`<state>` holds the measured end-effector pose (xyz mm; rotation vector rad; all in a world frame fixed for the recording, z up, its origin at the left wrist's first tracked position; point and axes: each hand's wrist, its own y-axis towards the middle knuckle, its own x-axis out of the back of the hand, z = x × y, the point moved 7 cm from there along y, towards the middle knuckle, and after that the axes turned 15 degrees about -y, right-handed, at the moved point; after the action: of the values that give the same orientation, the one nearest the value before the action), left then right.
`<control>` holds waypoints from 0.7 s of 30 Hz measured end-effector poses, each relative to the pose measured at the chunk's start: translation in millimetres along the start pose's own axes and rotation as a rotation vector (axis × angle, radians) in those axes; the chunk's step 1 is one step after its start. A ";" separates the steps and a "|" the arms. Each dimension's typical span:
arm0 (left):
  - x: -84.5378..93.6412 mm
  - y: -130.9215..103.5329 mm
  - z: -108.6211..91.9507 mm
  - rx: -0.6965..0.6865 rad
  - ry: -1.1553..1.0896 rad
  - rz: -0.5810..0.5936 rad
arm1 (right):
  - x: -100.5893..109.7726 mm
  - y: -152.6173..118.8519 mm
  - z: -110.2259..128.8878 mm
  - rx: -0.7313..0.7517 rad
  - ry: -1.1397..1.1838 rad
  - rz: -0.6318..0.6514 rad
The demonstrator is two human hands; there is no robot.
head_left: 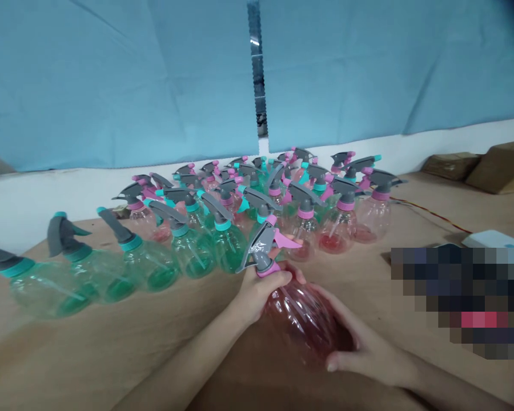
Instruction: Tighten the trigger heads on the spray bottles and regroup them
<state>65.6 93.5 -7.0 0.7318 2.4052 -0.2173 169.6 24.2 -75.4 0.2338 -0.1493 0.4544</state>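
Observation:
A clear pink spray bottle with a grey head and pink trigger is tilted between both hands above the table's near part. My left hand wraps round its neck just below the pink collar. Lower down, my right hand grips the side and base of the bottle, thumb toward me. Right behind it stand more spray bottles, among them a green one with a turquoise collar and a pink one.
Several green spray bottles line the left side, and a mixed group spreads toward the wall. Brown cardboard boxes lie at the back right. A thin cable leads to a white device. A pixelated patch hides the right edge.

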 end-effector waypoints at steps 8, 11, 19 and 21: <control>7.3 -0.2 -0.7 -0.026 0.031 -0.117 | 1.4 2.2 1.0 0.021 -0.039 0.001; 3.8 0.8 -1.4 0.014 0.093 -0.052 | 0.8 3.2 4.1 0.046 -0.092 0.010; -1.1 -13.7 -32.1 0.013 0.672 0.006 | 36.9 1.4 23.9 0.102 -0.707 -0.163; 7.2 -26.0 -44.4 -0.023 0.687 -0.063 | 77.1 1.2 37.4 0.099 -0.824 -0.474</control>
<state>24.0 89.1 23.8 0.8141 3.0725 0.0528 234.1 47.8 -24.3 0.5319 -0.8588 -0.1319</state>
